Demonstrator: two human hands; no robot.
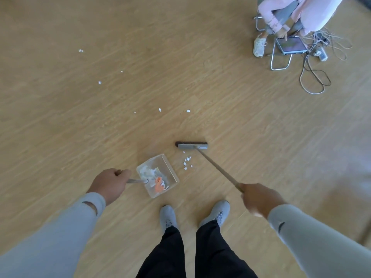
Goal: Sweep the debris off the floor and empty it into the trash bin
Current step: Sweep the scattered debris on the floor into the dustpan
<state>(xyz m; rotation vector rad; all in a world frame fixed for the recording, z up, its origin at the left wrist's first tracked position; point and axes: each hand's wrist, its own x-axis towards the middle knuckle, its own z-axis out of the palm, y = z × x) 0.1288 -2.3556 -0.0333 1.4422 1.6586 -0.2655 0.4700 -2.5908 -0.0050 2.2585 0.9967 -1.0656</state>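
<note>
A: State the condition of each grip.

B: The left hand (109, 184) is curled round the thin metal handle (135, 180) of the clear plastic dustpan (158, 175). The right hand (259, 199) is wrapped round the lower end of the long wooden broom stick (217, 168); the image is motion-blurred there.

A: Where is the dustpan?

B: On the light wood-pattern floor (140, 57), at 11 o'clock from the grey shoes (215, 212), open lip facing 2 o'clock. It holds white paper scraps and an orange fragment (158, 183).

A: And the broom?

B: Its grey head with dark bristles (191, 145) lies at 12 o'clock from the shoes, beyond the dustpan's lip.

A: Locate the debris.

B: A small cluster of white scraps (187, 162) lies between the broom head and the dustpan lip, just beside both. Further white bits (188, 111) are scattered toward 11 o'clock, well apart from the broom.

A: Other items?

B: At 1 o'clock, a seated person in a pink top (313, 11) touches a tablet (291, 45) beside tangled cables (315, 77).
</note>
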